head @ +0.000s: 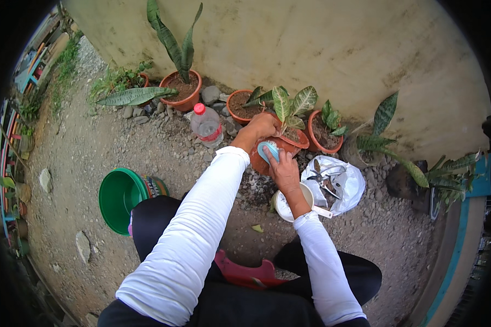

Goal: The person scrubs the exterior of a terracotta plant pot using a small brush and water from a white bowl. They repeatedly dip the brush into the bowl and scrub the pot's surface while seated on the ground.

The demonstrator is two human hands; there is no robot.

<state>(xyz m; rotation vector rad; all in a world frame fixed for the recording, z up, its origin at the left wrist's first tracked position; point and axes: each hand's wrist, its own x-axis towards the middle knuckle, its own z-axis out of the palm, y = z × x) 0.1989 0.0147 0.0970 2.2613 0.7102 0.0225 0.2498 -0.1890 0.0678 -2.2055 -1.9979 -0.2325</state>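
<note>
My left hand (262, 126) grips the rim of a tilted terracotta-coloured plant pot (260, 160), which holds a plant with pale-veined green leaves (291, 105). In my right hand (284, 168) is a light-blue scrub brush (269, 152), its bristles against the pot's outer side. Just below that hand stands a white dipper (325, 212) with a handle; my wrist partly covers it. To its right, a white plastic bag (354, 192) lies spread with pruning shears (321, 178) and dry leaf bits on it. A clear plastic bottle (206, 126) with a red cap stands left of my left hand.
A green bucket (120, 200) lies beside my left knee. Several potted plants, among them a tall snake plant (176, 47), line the foot of the stained wall (331, 45). Stones (211, 95) lie between them. A red plastic stool (249, 272) shows beneath me.
</note>
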